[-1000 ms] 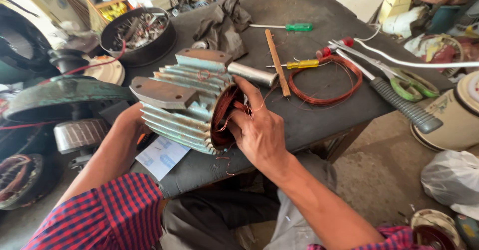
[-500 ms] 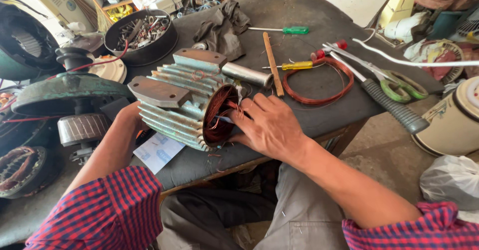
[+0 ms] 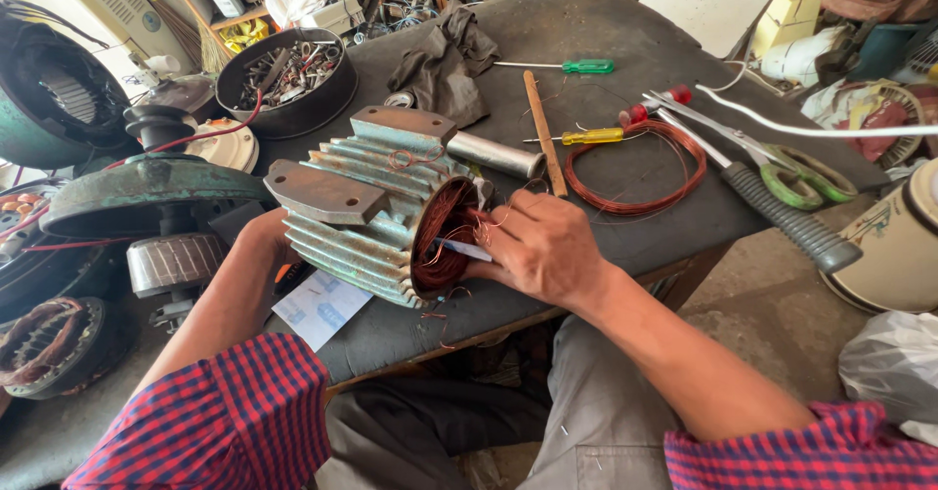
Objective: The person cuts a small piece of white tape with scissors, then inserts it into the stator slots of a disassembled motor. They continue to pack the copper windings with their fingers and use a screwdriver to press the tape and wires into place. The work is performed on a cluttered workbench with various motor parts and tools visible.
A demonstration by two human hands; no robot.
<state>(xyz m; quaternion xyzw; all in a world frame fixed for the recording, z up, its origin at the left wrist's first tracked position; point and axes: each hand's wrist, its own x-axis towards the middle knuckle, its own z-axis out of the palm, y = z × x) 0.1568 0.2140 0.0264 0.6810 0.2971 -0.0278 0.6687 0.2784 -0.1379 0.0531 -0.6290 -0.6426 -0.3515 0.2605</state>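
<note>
A finned, pale green motor stator housing lies on its side at the near edge of the dark workbench, its open end packed with copper winding; the right hand has its fingers pinched together on a thin pale strip at the winding; the left hand braces the housing's far side, its fingers hidden, so I cannot tell their state; two screwdrivers, one green-handled, one yellow-handled; one loose copper wire coil; one pair of scissors.
</note>
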